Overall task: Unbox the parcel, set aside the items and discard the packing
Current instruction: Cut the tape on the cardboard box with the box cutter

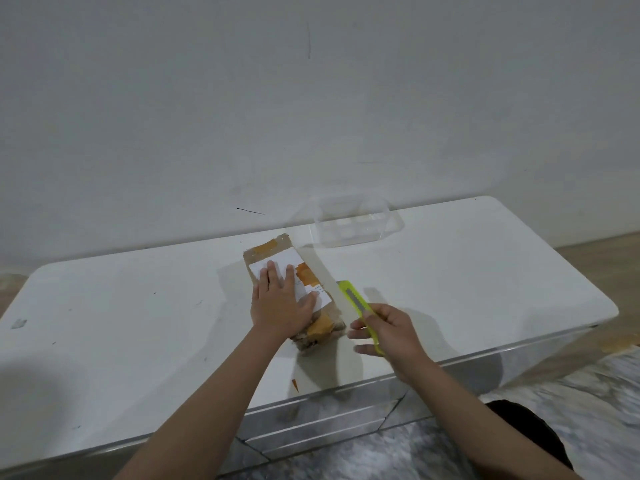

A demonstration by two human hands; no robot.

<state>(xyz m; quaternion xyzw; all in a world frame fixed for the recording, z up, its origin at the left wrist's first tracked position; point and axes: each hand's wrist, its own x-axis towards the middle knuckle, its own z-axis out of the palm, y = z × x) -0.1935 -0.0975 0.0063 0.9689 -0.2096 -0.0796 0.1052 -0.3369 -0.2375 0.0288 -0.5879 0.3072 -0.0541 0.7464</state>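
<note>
Parcel [294, 285]: flat on white table [450, 271], near centre. Left hand [282, 301]: fingers straight, pressing on parcel label. Right hand [388, 332]: fingers curled round yellow-green cutter [358, 304], just beside parcel.

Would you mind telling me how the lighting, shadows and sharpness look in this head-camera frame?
Head view: soft, dim, even light; the parcel and right hand throw faint shadows on the glossy white table. Wide-angle distortion bows the table's edges. The floor at the lower right is smeared. The clear plastic container nearly vanishes against the wall.
</note>
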